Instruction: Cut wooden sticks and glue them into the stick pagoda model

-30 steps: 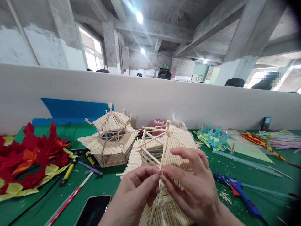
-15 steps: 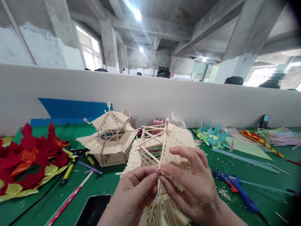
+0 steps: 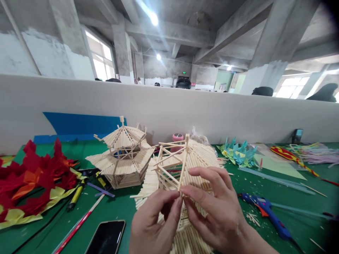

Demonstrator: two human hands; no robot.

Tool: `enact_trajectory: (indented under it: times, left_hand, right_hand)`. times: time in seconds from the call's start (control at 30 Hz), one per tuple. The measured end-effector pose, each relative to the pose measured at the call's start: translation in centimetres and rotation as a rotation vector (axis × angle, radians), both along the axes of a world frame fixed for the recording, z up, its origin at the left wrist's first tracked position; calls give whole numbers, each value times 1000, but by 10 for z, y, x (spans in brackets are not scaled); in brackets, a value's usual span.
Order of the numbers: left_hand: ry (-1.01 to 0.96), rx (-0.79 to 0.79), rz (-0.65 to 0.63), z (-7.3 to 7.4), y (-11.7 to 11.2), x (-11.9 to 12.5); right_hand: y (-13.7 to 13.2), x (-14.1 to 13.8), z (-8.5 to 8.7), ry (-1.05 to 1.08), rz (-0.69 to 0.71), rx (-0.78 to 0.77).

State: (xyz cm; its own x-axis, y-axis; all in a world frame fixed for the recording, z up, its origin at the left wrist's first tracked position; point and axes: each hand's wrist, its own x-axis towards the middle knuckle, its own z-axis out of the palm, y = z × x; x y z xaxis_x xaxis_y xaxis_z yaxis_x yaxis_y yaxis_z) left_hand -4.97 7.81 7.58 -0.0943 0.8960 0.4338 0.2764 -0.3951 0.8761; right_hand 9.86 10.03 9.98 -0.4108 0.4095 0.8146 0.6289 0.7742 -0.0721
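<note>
In front of me stands a pavilion model [image 3: 200,155] built of thin wooden sticks, its upper roof partly covered and its left side an open frame. A slanting wooden stick [image 3: 183,169] runs from the roof peak down to my fingertips. My left hand [image 3: 159,218] pinches at its lower end, thumb and forefinger together. From the other side my right hand [image 3: 217,208] closes thumb and forefinger on the same spot, its other fingers raised over the roof slats. Whatever small piece lies between the fingertips is mostly hidden. The model's lower roof shows beneath both hands.
A second stick pavilion [image 3: 124,155] stands to the left. Red and yellow paper petals [image 3: 34,180] lie at far left, near a phone [image 3: 106,238]. On the right are a blue glue gun [image 3: 267,208], clear glue sticks [image 3: 275,180] and a teal paper flower [image 3: 238,151]. A white partition [image 3: 159,106] rises behind.
My left hand has turned more upright and shifted slightly right, its thumb now pointing up at the stick's end. The right hand stays almost in place. More of the phone shows.
</note>
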Motion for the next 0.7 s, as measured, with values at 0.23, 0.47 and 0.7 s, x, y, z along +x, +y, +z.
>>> enact_trajectory:
  times: [0.23,0.47,0.7]
  left_hand:
    - [144,315,103,-10,2,6]
    - [203,410,94,-16,4,3]
    - [302,458,42,-13,6,-2]
  right_hand:
    - [-1,0,0,14,19,10]
    - [-3,-1,-1,39,19,13]
    - [-2,0,1,29,24,10]
